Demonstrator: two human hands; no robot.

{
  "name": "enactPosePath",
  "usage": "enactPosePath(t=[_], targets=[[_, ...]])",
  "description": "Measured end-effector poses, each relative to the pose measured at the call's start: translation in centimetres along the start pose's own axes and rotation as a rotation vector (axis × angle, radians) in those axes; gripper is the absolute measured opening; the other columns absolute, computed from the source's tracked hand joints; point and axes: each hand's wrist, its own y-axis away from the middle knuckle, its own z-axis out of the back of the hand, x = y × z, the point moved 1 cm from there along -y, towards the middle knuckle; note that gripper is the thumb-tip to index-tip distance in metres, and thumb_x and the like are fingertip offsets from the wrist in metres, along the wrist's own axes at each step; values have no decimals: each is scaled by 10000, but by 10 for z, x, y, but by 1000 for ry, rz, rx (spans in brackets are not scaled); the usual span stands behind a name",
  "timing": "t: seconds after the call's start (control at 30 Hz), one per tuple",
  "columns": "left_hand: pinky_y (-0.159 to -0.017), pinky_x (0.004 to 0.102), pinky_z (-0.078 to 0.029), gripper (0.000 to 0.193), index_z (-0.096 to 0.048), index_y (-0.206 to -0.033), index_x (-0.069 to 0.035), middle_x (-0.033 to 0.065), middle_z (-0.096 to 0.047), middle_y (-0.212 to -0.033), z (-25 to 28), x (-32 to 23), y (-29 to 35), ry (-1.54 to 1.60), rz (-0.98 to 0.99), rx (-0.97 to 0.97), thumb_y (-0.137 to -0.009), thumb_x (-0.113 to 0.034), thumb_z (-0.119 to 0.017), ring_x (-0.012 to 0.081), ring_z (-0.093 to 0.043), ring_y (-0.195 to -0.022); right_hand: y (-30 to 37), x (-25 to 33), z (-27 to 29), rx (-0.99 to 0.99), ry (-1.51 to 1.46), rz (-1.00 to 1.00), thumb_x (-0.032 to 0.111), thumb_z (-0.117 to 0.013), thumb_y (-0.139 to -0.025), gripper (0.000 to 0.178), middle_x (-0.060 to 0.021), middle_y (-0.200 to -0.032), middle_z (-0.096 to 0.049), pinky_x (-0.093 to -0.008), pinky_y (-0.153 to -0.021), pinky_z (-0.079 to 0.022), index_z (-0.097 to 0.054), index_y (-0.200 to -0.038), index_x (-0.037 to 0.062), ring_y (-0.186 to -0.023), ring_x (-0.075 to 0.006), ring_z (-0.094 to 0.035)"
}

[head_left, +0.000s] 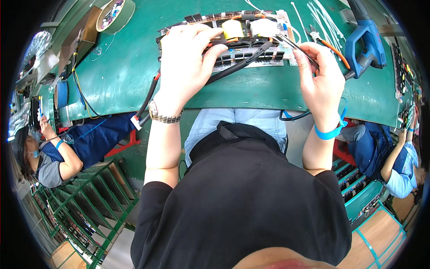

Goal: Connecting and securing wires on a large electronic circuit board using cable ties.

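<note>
A long circuit board (273,62) with black components lies on the green bench in front of me, carrying a yellow-wrapped part (232,29) and a white-wrapped part (264,28). My left hand (188,58) rests over the board's left end, thumb and forefinger apart; its other fingertips are partly hidden. In my right hand (319,71) is a pair of black tweezers (299,48), pinched between thumb and fingers, tips beside the white-wrapped part. A black sleeved cable (237,66) crosses the board's front edge and runs under my left hand, with a white connector (135,122) hanging past the bench edge.
Right of the board lie orange-handled cutters (336,53), white cable ties (323,20) and a blue power tool (368,42). At left stand a round tub (115,17), a cardboard box (80,40) and a blue tape roll (61,94). Co-workers sit on both sides.
</note>
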Motion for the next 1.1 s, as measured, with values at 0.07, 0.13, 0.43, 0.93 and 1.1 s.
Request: enactPosePath(t=[0.07, 0.13, 0.43, 0.93, 1.1], targets=[[-939, 391, -474, 358, -732, -1167, -104, 40, -730, -1033, 2, -4, -4, 48, -19, -67, -837, -216, -814, 232, -632, -1020, 0, -2, 1, -12, -5, 5, 117, -754, -910, 151, -62, -937, -718, -263, -647, -550, -713, -1044, 62, -773, -172, -693], [-915, 390, -474, 367, -733, -1155, -111, 23, -729, -1011, 4, -27, -12, 111, -20, -69, -823, -231, -829, 225, -638, -983, 2, -4, 2, -23, -6, 8, 118, -752, -911, 147, -60, -937, -717, -264, -647, -550, -714, -1043, 64, -771, -174, -693], [-702, 335, -514, 201, -745, -957, -107, 2, -693, -762, -37, -66, -12, -4, 20, -183, -818, -213, -844, 190, -635, -734, 11, -8, 4, -27, 36, 8, 137, -754, -899, 150, -58, -944, -719, -297, -681, -543, -715, -1030, 73, -792, -213, -694], [-678, 358, -500, 130, -699, -876, -119, 37, -642, -799, -37, -77, -21, -146, 73, -85, -851, -208, -790, 223, -633, -719, 12, -20, 14, -50, 49, -44, 66, -748, -917, 158, -77, -932, -709, -252, -699, -556, -702, -1061, 21, -805, -126, -689], [-701, 370, -494, 135, -692, -878, -119, 44, -630, -816, -40, -75, -23, -140, 48, -94, -847, -211, -787, 228, -643, -749, 11, -26, 16, -64, 58, -57, 98, -738, -920, 149, -78, -946, -718, -273, -695, -553, -702, -1053, 41, -786, -167, -691]])
